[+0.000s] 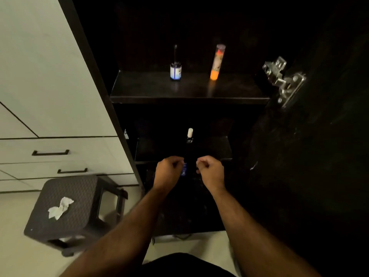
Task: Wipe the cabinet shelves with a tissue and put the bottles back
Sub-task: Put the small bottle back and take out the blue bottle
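My left hand [169, 168] and right hand [211, 170] are both curled at frame centre; whether either grip holds the small blue bottle [184, 169] between them, I cannot tell. In this gloom I could knock the white-capped bottle [189, 135] above. The tissue [60, 207] lies on the stool [79, 196], lower left.

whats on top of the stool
A crumpled white tissue lies on the dark stool, toward the left of its seat. Nothing else shows on the seat; whatever is beneath the tissue is covered.
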